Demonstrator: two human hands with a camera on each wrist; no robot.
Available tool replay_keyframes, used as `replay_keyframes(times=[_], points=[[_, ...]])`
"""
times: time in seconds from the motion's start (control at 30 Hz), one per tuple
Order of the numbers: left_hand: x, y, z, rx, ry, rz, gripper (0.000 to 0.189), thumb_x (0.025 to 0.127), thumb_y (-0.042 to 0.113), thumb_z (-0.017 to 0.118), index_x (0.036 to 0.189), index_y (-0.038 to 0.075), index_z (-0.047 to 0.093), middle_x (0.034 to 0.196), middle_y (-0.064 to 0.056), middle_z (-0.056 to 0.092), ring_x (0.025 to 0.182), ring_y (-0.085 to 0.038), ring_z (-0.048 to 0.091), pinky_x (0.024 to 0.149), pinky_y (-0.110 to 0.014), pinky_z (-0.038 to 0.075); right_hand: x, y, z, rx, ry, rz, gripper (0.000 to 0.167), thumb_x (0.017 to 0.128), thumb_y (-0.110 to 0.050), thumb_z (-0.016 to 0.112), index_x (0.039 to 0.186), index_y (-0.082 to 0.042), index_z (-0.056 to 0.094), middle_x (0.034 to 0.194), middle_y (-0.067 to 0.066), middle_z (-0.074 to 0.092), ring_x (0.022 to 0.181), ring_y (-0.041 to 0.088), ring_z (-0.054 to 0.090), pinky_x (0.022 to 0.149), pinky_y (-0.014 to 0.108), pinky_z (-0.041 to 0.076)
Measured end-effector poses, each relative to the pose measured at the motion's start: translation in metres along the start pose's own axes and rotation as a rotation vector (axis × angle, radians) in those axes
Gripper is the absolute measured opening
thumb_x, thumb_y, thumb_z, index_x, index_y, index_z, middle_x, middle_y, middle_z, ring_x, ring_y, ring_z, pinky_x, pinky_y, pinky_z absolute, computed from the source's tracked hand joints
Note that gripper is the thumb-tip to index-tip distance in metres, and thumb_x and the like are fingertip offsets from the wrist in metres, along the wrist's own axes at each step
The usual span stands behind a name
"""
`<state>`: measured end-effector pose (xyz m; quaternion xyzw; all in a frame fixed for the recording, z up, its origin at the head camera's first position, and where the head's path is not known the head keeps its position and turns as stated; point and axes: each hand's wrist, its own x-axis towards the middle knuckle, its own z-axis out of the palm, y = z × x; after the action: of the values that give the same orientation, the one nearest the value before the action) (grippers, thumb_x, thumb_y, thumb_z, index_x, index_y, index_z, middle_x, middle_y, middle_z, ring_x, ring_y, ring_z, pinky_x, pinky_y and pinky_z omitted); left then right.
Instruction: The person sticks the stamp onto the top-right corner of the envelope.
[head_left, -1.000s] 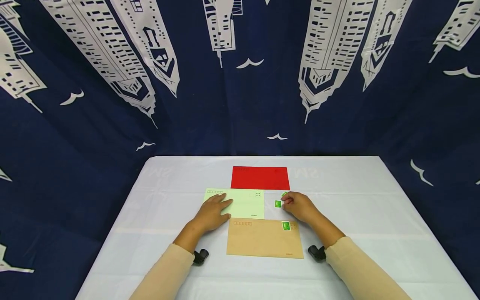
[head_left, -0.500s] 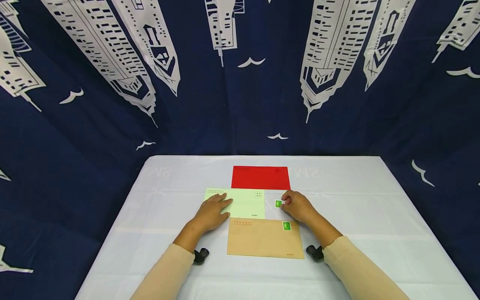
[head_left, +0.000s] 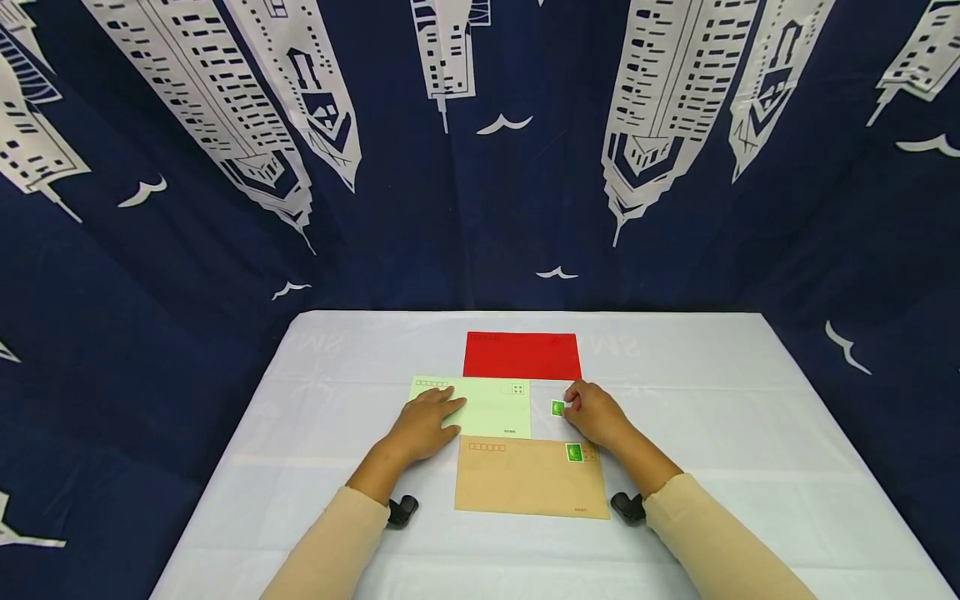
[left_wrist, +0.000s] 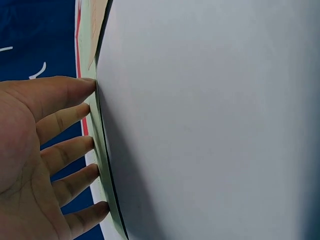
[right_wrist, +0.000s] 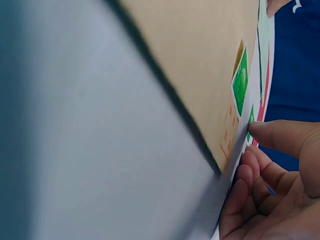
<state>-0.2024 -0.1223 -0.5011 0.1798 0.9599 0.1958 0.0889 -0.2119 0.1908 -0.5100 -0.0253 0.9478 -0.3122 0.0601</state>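
A: Left hand (head_left: 423, 423)?

B: Lay flat, fingers straight and spread, pressing the left part of the pale green envelope (head_left: 487, 406). Nothing gripped. Wrist view showed the fingertips (left_wrist: 87, 146) on the envelope's edge.

A: Right hand (head_left: 596, 412)?

B: Fingers curled, thumb and forefinger at a loose green stamp (head_left: 557, 407) sitting at its fingertips. It looked like a pinch, but I couldn't tell whether the stamp was off the tablecloth (head_left: 720, 433). The right wrist view showed the thumb tip (right_wrist: 260, 131) touching the stamp's edge (right_wrist: 249, 122).

A: Stamp relative to the envelopes?

B: On the cloth just beyond the pale green envelope's right edge, in the gap between that envelope and the right hand.

A: What else was near the hands?

B: A brown envelope (head_left: 531, 477) lay between the two wrists, nearer the person, with a green stamp (head_left: 573, 452) already on its top right corner, just below the right hand's knuckles. A red envelope (head_left: 522, 356) lay beyond both hands, touching the green one's far edge.
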Motion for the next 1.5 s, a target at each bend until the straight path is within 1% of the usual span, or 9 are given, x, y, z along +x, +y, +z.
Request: replay_keyframes(times=[0.33,0.67,0.9,1.03,1.27,1.5], points=[[-0.0016,-0.0001,0.0003,0.003,0.000,0.003,0.050,0.097,0.027,0.067,0.145,0.016,0.057,0.159,-0.012,0.043,0.151,-0.036,0.034,0.121,-0.061,0.029,0.0006,0.0009,0.0025,0.034,0.009,0.056,0.010,0.092,-0.008,0.066,0.100,-0.004,0.061,0.086,0.008,0.059,0.078,0.019,0.055,0.067,0.026,0.045],[-0.0003,-0.0013,0.0007,-0.003,0.009,0.010,0.050,0.097,0.026,0.067,0.145,0.016,0.057,0.159,-0.012,0.043,0.151,-0.036,0.034,0.121,-0.061,0.029,0.0032,0.0019,0.0025,0.042,0.042,0.048,0.003,0.093,-0.004,0.060,0.095,-0.002,0.061,0.081,0.007,0.059,0.076,0.020,0.054,0.065,0.026,0.044],[-0.0008,-0.0011,0.0007,0.015,0.010,0.017,0.051,0.096,0.025,0.068,0.145,0.015,0.058,0.159,-0.013,0.044,0.150,-0.037,0.035,0.119,-0.061,0.031,0.0016,0.0003,0.0000,0.049,0.016,0.060,0.004,0.094,-0.005,0.059,0.094,-0.003,0.062,0.083,0.008,0.060,0.079,0.020,0.055,0.067,0.026,0.045],[-0.0003,-0.0012,0.0004,0.011,0.003,0.010,0.051,0.097,0.025,0.068,0.145,0.015,0.056,0.159,-0.013,0.043,0.151,-0.036,0.034,0.120,-0.061,0.030,-0.0006,-0.0018,-0.0030,0.072,0.001,0.069,0.004,0.094,-0.008,0.060,0.093,-0.004,0.062,0.084,0.008,0.061,0.079,0.020,0.056,0.067,0.026,0.046],[0.0005,-0.0012,0.0007,0.020,-0.001,0.004,0.051,0.097,0.027,0.067,0.146,0.017,0.056,0.160,-0.011,0.042,0.151,-0.036,0.034,0.120,-0.061,0.030,-0.0032,-0.0031,-0.0051,0.096,-0.008,0.087,0.006,0.094,-0.011,0.061,0.094,-0.005,0.062,0.084,0.007,0.060,0.080,0.019,0.055,0.067,0.025,0.044],[0.0000,0.0001,-0.0003,0.005,-0.001,-0.002,0.050,0.097,0.026,0.067,0.145,0.017,0.057,0.160,-0.011,0.042,0.152,-0.035,0.033,0.121,-0.061,0.029,-0.0043,-0.0033,-0.0067,0.138,-0.014,0.102,0.008,0.094,-0.014,0.063,0.095,-0.006,0.064,0.086,0.007,0.060,0.081,0.019,0.055,0.067,0.025,0.045]])
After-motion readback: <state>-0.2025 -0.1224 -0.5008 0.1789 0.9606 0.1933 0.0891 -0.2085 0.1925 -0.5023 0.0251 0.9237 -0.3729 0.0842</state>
